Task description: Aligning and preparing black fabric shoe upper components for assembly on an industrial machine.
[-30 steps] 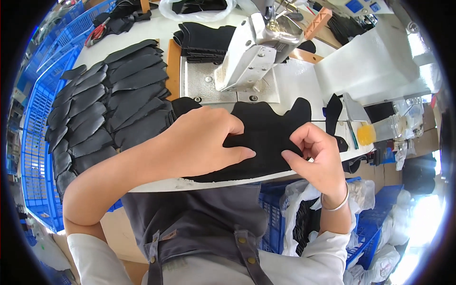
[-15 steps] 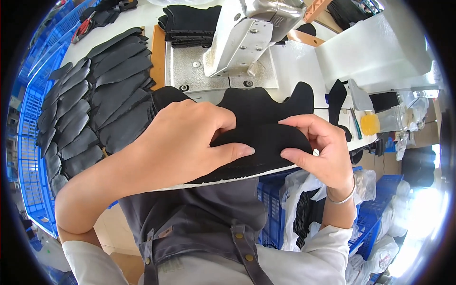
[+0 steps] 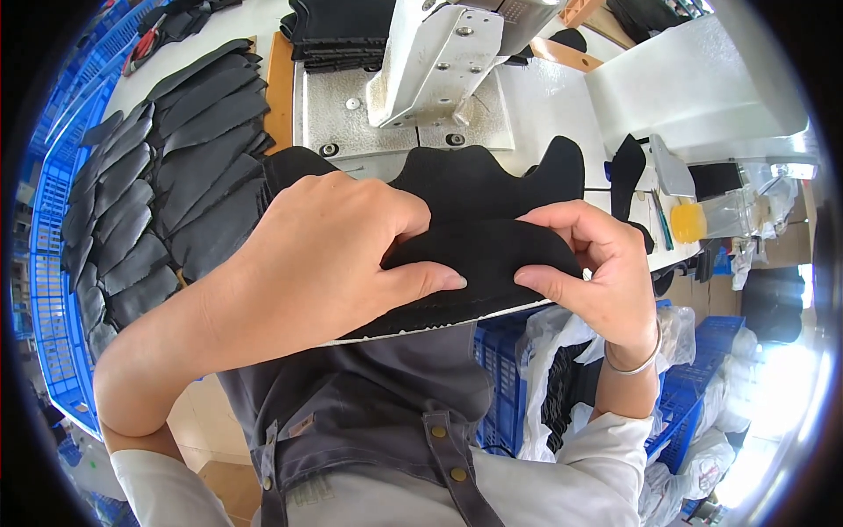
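Both my hands grip a black piece of cut fabric (image 3: 487,250) at the table's near edge, thumbs on top and fingers behind it. My left hand (image 3: 342,241) pinches its left part, and my right hand (image 3: 597,268) pinches its right end. Behind the piece lies another black cut-out (image 3: 492,180) with a wavy far edge; whether the two are joined I cannot tell. Just beyond stands a white sewing machine (image 3: 439,66) on its metal bed. The fingertips behind the fabric are partly hidden.
Overlapping black cut pieces (image 3: 176,167) cover the left of the table, beside a blue basket (image 3: 53,290). A folded black stack (image 3: 338,35) sits behind the machine. At right are a yellow-lidded jar (image 3: 689,222) and thin tools (image 3: 661,220). A blue crate (image 3: 500,378) stands below the table edge.
The table and machine appear slightly higher and further left in the picture. Both hands keep their pinch on the black fabric piece, with little visible change.
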Action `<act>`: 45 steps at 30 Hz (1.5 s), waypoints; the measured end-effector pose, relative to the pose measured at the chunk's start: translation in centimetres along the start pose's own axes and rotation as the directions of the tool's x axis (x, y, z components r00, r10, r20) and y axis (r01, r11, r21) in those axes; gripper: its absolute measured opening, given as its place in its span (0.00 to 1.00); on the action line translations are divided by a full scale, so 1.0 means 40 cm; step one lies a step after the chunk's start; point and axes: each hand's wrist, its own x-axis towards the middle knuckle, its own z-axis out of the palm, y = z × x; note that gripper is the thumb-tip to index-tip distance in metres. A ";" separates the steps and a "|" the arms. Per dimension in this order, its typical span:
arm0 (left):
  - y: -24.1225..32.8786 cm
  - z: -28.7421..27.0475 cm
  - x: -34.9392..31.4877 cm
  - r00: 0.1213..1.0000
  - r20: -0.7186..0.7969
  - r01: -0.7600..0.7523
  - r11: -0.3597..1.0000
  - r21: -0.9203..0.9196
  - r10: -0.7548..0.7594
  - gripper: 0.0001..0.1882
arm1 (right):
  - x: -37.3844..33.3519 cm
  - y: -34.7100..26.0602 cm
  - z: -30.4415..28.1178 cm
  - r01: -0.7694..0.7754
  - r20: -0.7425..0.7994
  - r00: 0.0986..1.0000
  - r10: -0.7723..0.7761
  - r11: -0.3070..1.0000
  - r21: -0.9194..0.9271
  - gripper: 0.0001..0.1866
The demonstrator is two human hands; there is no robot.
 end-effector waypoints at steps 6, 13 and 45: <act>-0.003 0.004 0.001 1.000 -0.010 -0.013 1.000 0.025 0.014 0.28 | 0.000 0.002 0.002 0.027 -0.010 1.000 -0.027 0.997 -0.075 0.19; -0.009 0.011 -0.002 0.998 -0.035 -0.053 0.998 0.036 0.054 0.26 | 0.001 -0.002 -0.002 0.013 0.005 1.000 -0.012 0.987 -0.158 0.26; 0.004 -0.038 -0.057 0.994 0.103 -0.041 0.981 0.189 0.022 0.15 | 0.034 -0.080 0.037 0.094 0.077 0.995 -0.061 0.830 -0.549 0.41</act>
